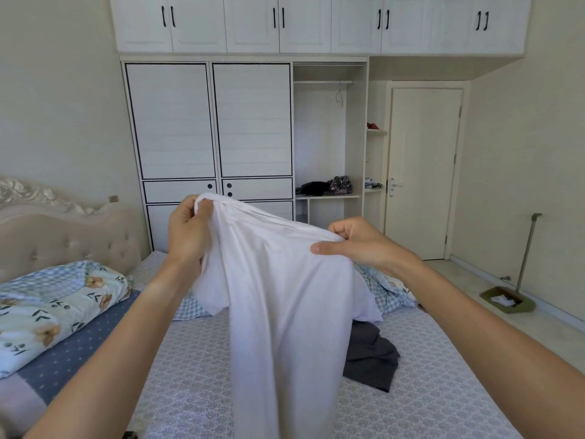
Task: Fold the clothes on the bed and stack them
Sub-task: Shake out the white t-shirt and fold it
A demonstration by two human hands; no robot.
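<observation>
A white garment point(285, 305) hangs in the air over the bed point(427, 391), held up by both hands. My left hand point(186, 229) grips its upper left edge, the higher of the two corners. My right hand point(354, 242) pinches the upper right edge between thumb and curled fingers. The cloth drapes down past the bottom of the view and hides part of the mattress. A dark grey garment point(373, 356) lies crumpled on the patterned sheet, just right of the hanging cloth.
A floral quilt point(53, 308) is bunched at the left by the padded headboard point(63, 239), and more of it lies behind the white garment. Beyond the bed stand a white wardrobe point(215, 122) and a closed door point(424, 172). A dustpan with a long handle point(509, 299) sits on the floor at right.
</observation>
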